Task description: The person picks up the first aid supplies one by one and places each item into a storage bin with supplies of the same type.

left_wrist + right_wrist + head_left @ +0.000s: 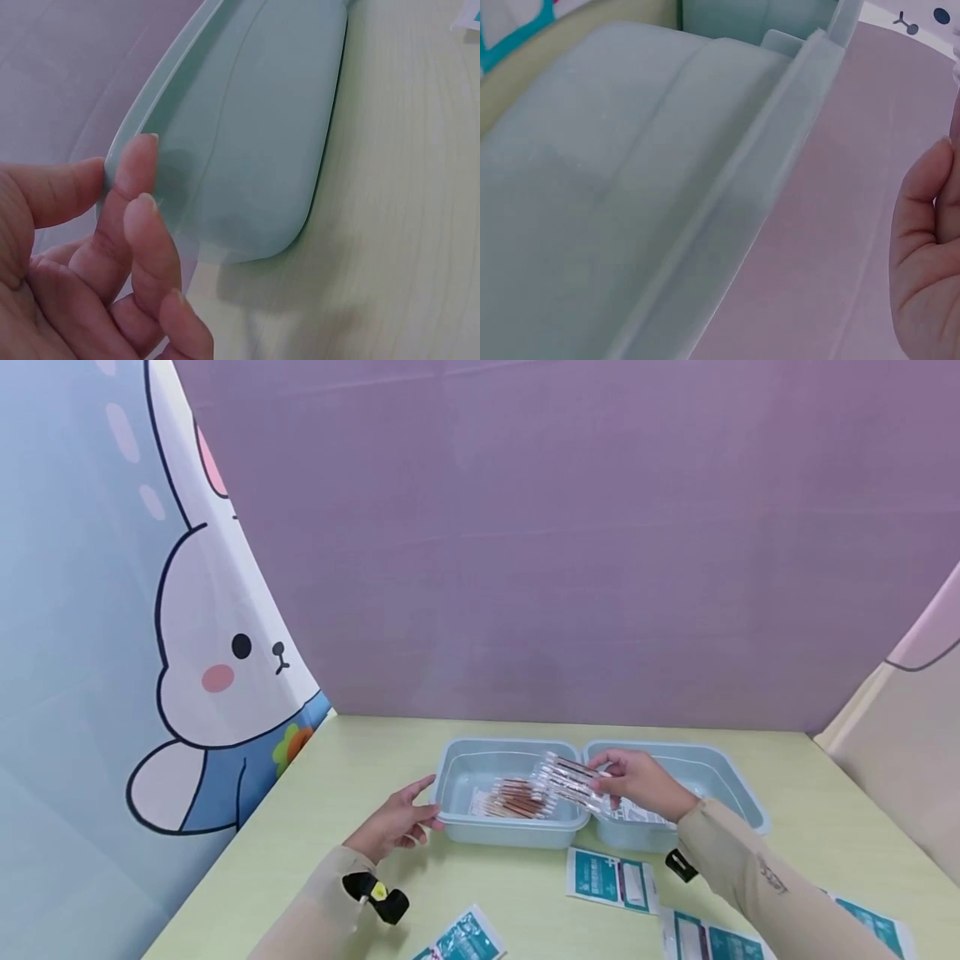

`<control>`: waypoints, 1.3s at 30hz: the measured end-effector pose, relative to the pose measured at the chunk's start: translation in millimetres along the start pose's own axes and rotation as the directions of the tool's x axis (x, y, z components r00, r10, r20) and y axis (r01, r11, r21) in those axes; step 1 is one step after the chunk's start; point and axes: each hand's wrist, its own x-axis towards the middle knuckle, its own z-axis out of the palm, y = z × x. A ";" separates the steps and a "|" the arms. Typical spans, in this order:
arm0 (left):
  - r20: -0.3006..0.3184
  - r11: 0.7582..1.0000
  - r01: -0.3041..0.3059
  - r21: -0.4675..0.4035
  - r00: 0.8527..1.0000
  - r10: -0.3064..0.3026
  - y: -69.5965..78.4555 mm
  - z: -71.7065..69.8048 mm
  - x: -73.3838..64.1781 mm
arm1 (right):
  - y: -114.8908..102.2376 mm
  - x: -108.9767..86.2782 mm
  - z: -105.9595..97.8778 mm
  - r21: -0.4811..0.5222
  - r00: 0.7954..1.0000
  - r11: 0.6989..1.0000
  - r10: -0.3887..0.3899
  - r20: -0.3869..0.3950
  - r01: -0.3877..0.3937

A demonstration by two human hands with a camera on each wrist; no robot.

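Observation:
My left hand (397,822) pinches the left rim of a pale blue plastic basin (510,837) between thumb and index finger; the other fingers curl loosely below the rim in the left wrist view. Inside that basin lies a pile of brown-stick swabs (517,799), with some white packaging beside it. My right hand (641,783) holds a clear pack of brown-stick swabs (570,781) between thumb and fingers, above where the two basins meet. The right wrist view catches only part of this hand at its right edge, with the pack out of sight.
A second pale blue basin (731,777) stands right beside the first, with printed white packaging (637,812) in it, partly hidden by my right hand. Several teal-and-white packets (611,878) lie on the table (525,893) in front. A purple cloth (562,543) hangs behind.

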 end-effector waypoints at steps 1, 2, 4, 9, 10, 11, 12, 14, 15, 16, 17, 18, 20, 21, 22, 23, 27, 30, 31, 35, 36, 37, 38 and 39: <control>0.000 1.000 -0.001 0.001 1.000 0.001 0.2 -0.1 0.5 | 0.0 2.3 0.4 0.001 1.000 1.000 -0.002 0.008 0.002; 0.001 1.000 -0.001 0.003 1.000 0.001 0.3 0.1 1.3 | 0.1 4.4 0.4 0.004 1.000 1.000 -0.007 0.017 0.007; 0.013 1.000 -0.005 0.009 1.000 0.005 -0.1 1.1 3.5 | -0.3 8.0 -0.5 0.005 1.000 1.000 -0.009 0.030 0.009; 0.039 1.000 -0.011 0.015 0.999 0.010 -1.1 4.7 6.6 | -2.6 17.2 -0.6 -0.015 0.999 1.000 0.017 0.037 -0.016; 0.040 1.000 -0.009 0.014 0.999 0.008 -1.1 5.0 6.7 | -3.3 19.2 0.4 -0.021 0.999 1.000 0.012 0.041 -0.011; 0.039 1.000 -0.010 0.015 0.999 0.009 -1.0 5.1 6.9 | -4.2 21.2 1.6 -0.025 0.999 1.000 0.007 0.045 -0.006; 0.039 1.000 -0.010 0.016 0.999 0.010 -0.9 5.1 7.4 | -4.9 23.2 2.8 -0.027 0.999 1.000 -0.005 0.053 0.006; 0.044 1.000 -0.018 0.020 0.999 0.018 -0.4 4.9 7.9 | -6.2 27.3 5.6 -0.034 0.998 0.999 -0.022 0.065 0.025; 0.047 1.000 -0.021 0.020 0.999 0.020 0.0 4.8 8.0 | -7.1 29.6 7.1 -0.035 0.997 0.999 -0.028 0.067 0.030; 0.048 1.000 -0.022 0.020 0.999 0.021 0.4 4.7 8.1 | -8.2 32.1 8.8 -0.033 0.997 0.999 -0.034 0.069 0.037; 0.047 1.000 -0.023 0.021 0.999 0.022 0.8 4.5 8.2 | -9.1 34.9 10.3 -0.031 0.997 0.999 -0.038 0.069 0.040; 0.044 1.000 -0.021 0.021 0.999 0.020 1.0 4.4 8.3 | -10.0 37.9 11.9 -0.031 0.997 0.999 -0.041 0.069 0.043; 0.031 1.000 -0.012 0.020 0.999 0.011 2.0 4.5 7.8 | -12.1 44.0 14.9 -0.027 0.997 0.999 -0.040 0.062 0.041; 0.025 1.000 -0.009 0.020 1.000 0.009 2.3 4.7 7.4 | -13.3 47.1 16.3 -0.024 0.998 0.999 -0.035 0.057 0.037; 0.018 1.000 -0.007 0.022 1.000 0.007 2.6 5.0 7.0 | -14.3 50.1 17.6 -0.026 0.998 0.999 -0.026 0.049 0.027; 0.012 1.000 -0.006 0.023 1.000 0.006 2.8 5.3 6.8 | -15.3 53.1 18.5 -0.028 0.999 0.999 -0.016 0.044 0.017; 0.005 1.000 -0.007 0.026 1.000 0.007 4.9 7.1 6.7 | -19.8 64.4 20.5 -0.057 0.999 0.998 0.020 0.029 -0.018; 0.008 0.999 -0.007 0.033 1.000 0.007 6.0 8.5 8.5 | -21.2 72.4 21.5 -0.089 0.999 0.995 0.044 0.031 -0.041; 0.009 0.999 -0.006 0.037 1.000 0.006 6.3 8.9 9.2 | -21.1 75.1 21.9 -0.096 0.998 0.994 0.056 0.032 -0.053; 0.004 0.998 0.001 0.062 1.000 -0.001 7.3 10.3 11.6 | -19.1 84.7 22.9 -0.108 0.993 0.988 0.116 0.026 -0.113; 0.004 0.998 0.003 0.066 1.000 -0.003 7.6 10.6 11.9 | -18.6 86.6 23.0 -0.112 0.991 0.986 0.129 0.022 -0.126; 0.002 0.998 0.005 0.070 1.000 -0.005 7.8 10.8 12.1 | -18.3 88.4 23.2 -0.114 0.990 0.984 0.141 0.021 -0.138; 0.000 0.997 0.006 0.072 1.000 -0.006 8.0 10.9 12.2 | -18.1 90.1 23.6 -0.118 0.989 0.982 0.148 0.021 -0.145; -0.001 0.997 0.006 0.071 1.000 -0.006 8.1 10.8 12.1 | -17.8 91.8 24.4 -0.117 0.987 0.981 0.157 0.020 -0.154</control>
